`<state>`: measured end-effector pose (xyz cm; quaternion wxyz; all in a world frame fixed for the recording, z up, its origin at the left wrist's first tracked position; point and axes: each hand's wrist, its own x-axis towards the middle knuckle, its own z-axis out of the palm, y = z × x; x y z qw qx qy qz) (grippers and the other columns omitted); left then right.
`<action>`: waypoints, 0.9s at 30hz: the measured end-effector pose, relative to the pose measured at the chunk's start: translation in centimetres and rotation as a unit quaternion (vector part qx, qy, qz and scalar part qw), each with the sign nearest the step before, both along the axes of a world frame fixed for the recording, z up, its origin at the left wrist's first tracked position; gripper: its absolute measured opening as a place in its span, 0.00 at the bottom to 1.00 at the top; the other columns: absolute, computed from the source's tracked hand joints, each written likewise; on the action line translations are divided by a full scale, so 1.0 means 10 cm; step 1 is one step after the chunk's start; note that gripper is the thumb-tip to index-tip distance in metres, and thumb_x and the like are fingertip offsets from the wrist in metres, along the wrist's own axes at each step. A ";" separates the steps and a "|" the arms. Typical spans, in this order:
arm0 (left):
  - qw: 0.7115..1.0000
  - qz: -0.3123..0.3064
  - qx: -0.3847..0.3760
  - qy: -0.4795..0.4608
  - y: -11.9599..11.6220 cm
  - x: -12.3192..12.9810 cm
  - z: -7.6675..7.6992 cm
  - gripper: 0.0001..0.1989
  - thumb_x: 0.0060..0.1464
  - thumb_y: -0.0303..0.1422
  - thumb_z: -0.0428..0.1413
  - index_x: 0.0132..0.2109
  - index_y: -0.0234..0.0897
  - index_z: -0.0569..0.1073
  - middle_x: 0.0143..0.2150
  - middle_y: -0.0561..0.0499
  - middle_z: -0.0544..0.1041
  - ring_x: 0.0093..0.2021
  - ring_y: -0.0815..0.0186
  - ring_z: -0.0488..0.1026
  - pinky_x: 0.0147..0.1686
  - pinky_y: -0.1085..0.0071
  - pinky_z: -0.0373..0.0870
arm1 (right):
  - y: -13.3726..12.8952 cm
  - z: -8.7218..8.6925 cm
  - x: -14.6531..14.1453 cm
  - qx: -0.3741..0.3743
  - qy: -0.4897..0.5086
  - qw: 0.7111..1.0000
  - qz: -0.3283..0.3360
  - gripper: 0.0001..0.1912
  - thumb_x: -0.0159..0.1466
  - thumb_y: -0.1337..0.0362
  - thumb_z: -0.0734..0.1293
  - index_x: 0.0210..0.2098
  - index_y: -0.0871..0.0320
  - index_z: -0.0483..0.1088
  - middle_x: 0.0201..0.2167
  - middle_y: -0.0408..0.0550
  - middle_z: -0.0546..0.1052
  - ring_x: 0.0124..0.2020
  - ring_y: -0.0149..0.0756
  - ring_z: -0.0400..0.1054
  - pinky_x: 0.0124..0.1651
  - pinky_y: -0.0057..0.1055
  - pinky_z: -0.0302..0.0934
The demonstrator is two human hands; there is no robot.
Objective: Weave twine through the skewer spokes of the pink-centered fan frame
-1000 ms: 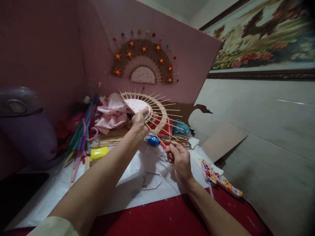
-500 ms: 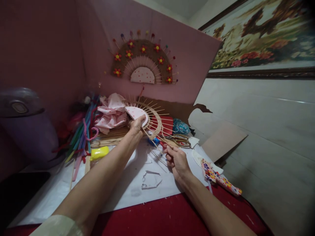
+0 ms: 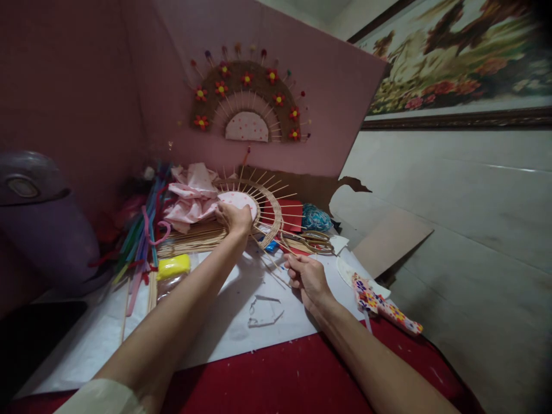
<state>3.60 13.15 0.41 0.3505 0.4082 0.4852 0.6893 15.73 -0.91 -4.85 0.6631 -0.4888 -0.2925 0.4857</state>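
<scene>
Left hand (image 3: 236, 218) has the fan (image 3: 278, 217), thumb on top near the edge of its pink-dotted half disc (image 3: 242, 200). Grip is narrow; the fingers underneath are hidden. Fan sits up off the table (image 3: 267, 379), roughly mid-view, tilted, thin sticks radiating out past a woven tan band.

Right hand (image 3: 309, 280) is below and right of it, fingers curled, thumb and index in a tight pinch. Cord (image 3: 287, 246) runs from the band's near end down to that pinch. Contact point is small and blurry.

Behind the fan: red piece (image 3: 291, 216), ball of blue yarn (image 3: 316, 218). Scissors (image 3: 318, 244) lie just beyond the right hand. Pink cloth (image 3: 193, 198) is bunched left of the fan, bundle of sticks (image 3: 194, 240) in front of it. Yellow pack (image 3: 173, 266) is near the left forearm, pipe cleaners (image 3: 134, 244) farther left.

White sheet (image 3: 224, 333) covers part of the red table. Flower-patterned glue gun (image 3: 386, 307) rests at right. Second fan (image 3: 236, 70), with red flowers, is up on the pink board (image 3: 332, 109).
</scene>
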 end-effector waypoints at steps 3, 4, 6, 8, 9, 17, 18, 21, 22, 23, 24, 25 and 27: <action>0.974 0.092 0.105 0.176 -0.11 0.00 0.10 0.23 0.43 0.24 0.56 0.50 0.35 0.64 0.55 0.37 0.64 0.57 0.52 0.59 0.53 0.56 0.57 | 0.01 0.00 0.00 0.008 0.006 1.000 0.005 0.10 0.46 0.64 0.72 0.26 0.63 0.70 0.20 0.41 0.67 0.16 0.19 0.52 0.13 0.16 0.42; 0.961 0.070 0.147 0.226 -0.14 0.02 0.13 0.18 0.45 0.25 0.55 0.46 0.36 0.68 0.52 0.39 0.68 0.55 0.53 0.62 0.52 0.56 0.58 | 0.01 0.00 0.00 0.010 0.009 1.000 0.004 0.10 0.46 0.64 0.72 0.27 0.63 0.70 0.20 0.41 0.67 0.16 0.19 0.52 0.13 0.16 0.42; 0.927 -0.043 0.209 0.309 -0.18 0.07 0.17 0.08 0.46 0.25 0.53 0.36 0.37 0.72 0.40 0.45 0.74 0.44 0.58 0.69 0.47 0.61 0.63 | 0.02 0.00 0.01 0.015 0.014 1.000 -0.002 0.10 0.46 0.64 0.71 0.26 0.63 0.69 0.19 0.40 0.67 0.15 0.19 0.52 0.13 0.17 0.41; 0.868 -0.199 0.247 0.383 -0.24 0.13 0.19 0.05 0.44 0.25 0.53 0.29 0.38 0.73 0.30 0.49 0.75 0.35 0.63 0.71 0.40 0.67 0.65 | 0.03 0.00 0.01 0.023 0.018 1.000 -0.009 0.10 0.45 0.65 0.71 0.26 0.62 0.69 0.19 0.40 0.67 0.15 0.19 0.52 0.13 0.18 0.39; 0.827 -0.265 0.260 0.422 -0.27 0.17 0.20 0.05 0.42 0.24 0.54 0.28 0.38 0.74 0.29 0.50 0.75 0.33 0.64 0.70 0.37 0.69 0.65 | 0.04 -0.01 0.02 0.026 0.020 0.999 -0.013 0.11 0.45 0.65 0.71 0.26 0.62 0.69 0.19 0.39 0.66 0.15 0.19 0.51 0.13 0.18 0.38; 0.629 -0.271 0.288 0.669 -0.50 0.26 0.20 0.10 0.42 0.22 0.51 0.30 0.37 0.75 0.29 0.46 0.74 0.40 0.58 0.67 0.39 0.63 0.59 | 0.04 0.05 0.03 0.058 0.006 0.997 -0.048 0.11 0.44 0.62 0.70 0.24 0.60 0.68 0.17 0.36 0.62 0.14 0.20 0.47 0.15 0.21 0.34; 0.628 -0.261 0.293 0.672 -0.50 0.26 0.20 0.09 0.43 0.23 0.51 0.30 0.37 0.75 0.29 0.45 0.73 0.39 0.58 0.67 0.39 0.63 0.58 | 0.04 0.06 0.02 0.058 0.003 0.997 -0.053 0.11 0.44 0.62 0.71 0.24 0.61 0.68 0.17 0.36 0.62 0.15 0.20 0.47 0.15 0.21 0.34; 0.633 -0.244 0.298 0.671 -0.48 0.27 0.19 0.10 0.45 0.24 0.50 0.28 0.37 0.76 0.30 0.45 0.73 0.36 0.61 0.67 0.38 0.64 0.58 | 0.02 0.06 -0.01 0.054 0.006 0.997 -0.054 0.12 0.44 0.61 0.71 0.25 0.61 0.68 0.17 0.37 0.63 0.15 0.20 0.48 0.15 0.21 0.35; 0.636 -0.241 0.298 0.669 -0.48 0.27 0.18 0.10 0.45 0.24 0.50 0.28 0.37 0.76 0.31 0.45 0.72 0.35 0.62 0.67 0.37 0.65 0.58 | 0.02 0.06 -0.02 0.047 0.010 0.997 -0.052 0.13 0.43 0.61 0.71 0.25 0.61 0.68 0.17 0.37 0.64 0.15 0.21 0.49 0.15 0.21 0.35; 0.639 -0.238 0.297 0.668 -0.48 0.28 0.18 0.10 0.45 0.24 0.50 0.29 0.37 0.76 0.32 0.45 0.72 0.34 0.62 0.67 0.36 0.66 0.58 | 0.01 0.06 -0.03 0.038 0.011 0.998 -0.052 0.13 0.43 0.61 0.71 0.26 0.61 0.69 0.17 0.38 0.64 0.15 0.21 0.50 0.15 0.21 0.35; 0.642 -0.236 0.295 0.667 -0.49 0.28 0.17 0.11 0.45 0.24 0.50 0.29 0.37 0.77 0.32 0.45 0.72 0.34 0.63 0.67 0.35 0.66 0.58 | 0.01 0.05 -0.04 0.027 0.005 0.998 -0.055 0.13 0.44 0.60 0.71 0.27 0.61 0.70 0.17 0.38 0.65 0.15 0.21 0.50 0.15 0.21 0.35; 0.644 -0.233 0.294 0.667 -0.50 0.28 0.17 0.11 0.45 0.24 0.50 0.29 0.38 0.77 0.32 0.45 0.72 0.33 0.63 0.67 0.34 0.67 0.58 | 0.00 0.05 -0.04 0.019 -0.005 0.998 -0.060 0.14 0.44 0.60 0.71 0.28 0.61 0.70 0.17 0.38 0.65 0.15 0.21 0.50 0.15 0.21 0.35; 0.642 -0.228 0.294 0.671 -0.52 0.29 0.17 0.11 0.45 0.24 0.50 0.30 0.38 0.77 0.32 0.45 0.72 0.33 0.63 0.67 0.34 0.67 0.58 | 0.00 0.05 -0.05 0.017 -0.033 0.997 -0.073 0.15 0.45 0.57 0.71 0.27 0.62 0.70 0.16 0.38 0.65 0.14 0.21 0.50 0.15 0.22 0.36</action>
